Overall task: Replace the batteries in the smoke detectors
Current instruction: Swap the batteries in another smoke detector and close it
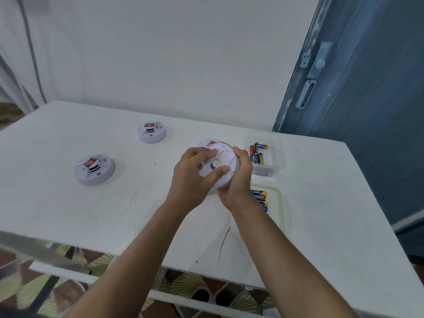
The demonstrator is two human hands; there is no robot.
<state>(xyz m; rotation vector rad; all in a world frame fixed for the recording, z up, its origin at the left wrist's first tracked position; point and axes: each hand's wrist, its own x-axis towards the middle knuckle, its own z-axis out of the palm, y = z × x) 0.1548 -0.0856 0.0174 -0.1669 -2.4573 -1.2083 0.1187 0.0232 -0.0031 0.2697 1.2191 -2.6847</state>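
I hold a round white smoke detector [223, 157] above the white table [114, 214], its flat back with a small coloured sticker turned up toward me. My left hand [195, 177] lies across the back with the thumb pressed on it. My right hand [238, 180] cups the detector's right rim and underside. Two other detectors stand on the table, one at the left [94, 169] and one farther back [151, 132]. A further detector [207, 142] peeks out just behind the held one.
A clear plastic tub [275, 157] with several mixed batteries stands right of my hands. Nearer me, a green-rimmed container [278, 203] holds blue and yellow batteries, partly hidden by my right forearm. A blue door [367, 111] is at the right, a white wall behind.
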